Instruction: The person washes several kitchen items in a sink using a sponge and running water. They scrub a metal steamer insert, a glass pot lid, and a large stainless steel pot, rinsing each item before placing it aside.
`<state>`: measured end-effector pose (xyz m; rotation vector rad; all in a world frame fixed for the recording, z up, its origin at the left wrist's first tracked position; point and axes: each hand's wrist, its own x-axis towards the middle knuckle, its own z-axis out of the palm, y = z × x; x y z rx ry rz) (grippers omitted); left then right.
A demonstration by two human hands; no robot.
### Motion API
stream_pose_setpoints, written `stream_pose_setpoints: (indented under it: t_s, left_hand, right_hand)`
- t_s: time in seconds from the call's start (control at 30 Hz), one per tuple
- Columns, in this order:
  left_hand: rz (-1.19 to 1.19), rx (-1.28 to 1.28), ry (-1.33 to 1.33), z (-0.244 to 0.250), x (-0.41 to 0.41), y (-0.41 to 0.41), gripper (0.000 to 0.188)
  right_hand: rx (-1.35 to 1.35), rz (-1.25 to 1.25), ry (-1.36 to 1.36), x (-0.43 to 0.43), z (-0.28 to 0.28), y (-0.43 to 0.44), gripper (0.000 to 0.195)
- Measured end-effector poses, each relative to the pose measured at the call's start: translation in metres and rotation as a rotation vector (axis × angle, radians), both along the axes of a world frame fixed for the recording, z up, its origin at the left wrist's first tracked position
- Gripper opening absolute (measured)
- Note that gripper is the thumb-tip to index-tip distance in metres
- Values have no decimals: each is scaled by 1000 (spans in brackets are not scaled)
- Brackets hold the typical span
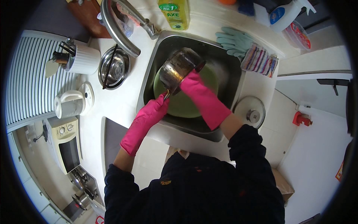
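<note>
Both hands wear pink rubber gloves. My left hand (158,107) grips the handle of a stained metal saucepan (177,67), which is tilted on its side over a stainless steel sink (229,72). The glove of my right hand (200,95) reaches to the pan's open side; its fingers are inside or behind the rim, so what they hold, if anything, cannot be seen. Beneath the pan, a round green basin or its green contents (184,107) fills much of the sink. A curved metal faucet (120,30) arches at the sink's upper left.
Nested metal bowls (124,67) with chopsticks across them stand left of the sink, near a white utensil holder (88,60) and a kettle (70,105). Dish soap (176,14) is behind. Pale green gloves (233,40), a striped cloth (258,60) and a glass lid (249,105) lie right.
</note>
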<state>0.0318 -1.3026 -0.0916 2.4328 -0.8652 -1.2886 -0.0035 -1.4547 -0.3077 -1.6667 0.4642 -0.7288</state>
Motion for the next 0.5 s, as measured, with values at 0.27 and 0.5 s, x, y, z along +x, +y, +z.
stream_pose_setpoints:
  t_s: [0.27, 0.5]
  left_hand:
    - [-193, 63, -350, -89, 43, 33, 41]
    - [-40, -32, -205, -62, 40, 27, 34]
  right_hand:
    - [-271, 340, 590, -80, 103, 21, 26]
    - [-1049, 215, 760, -109, 60, 26, 22]
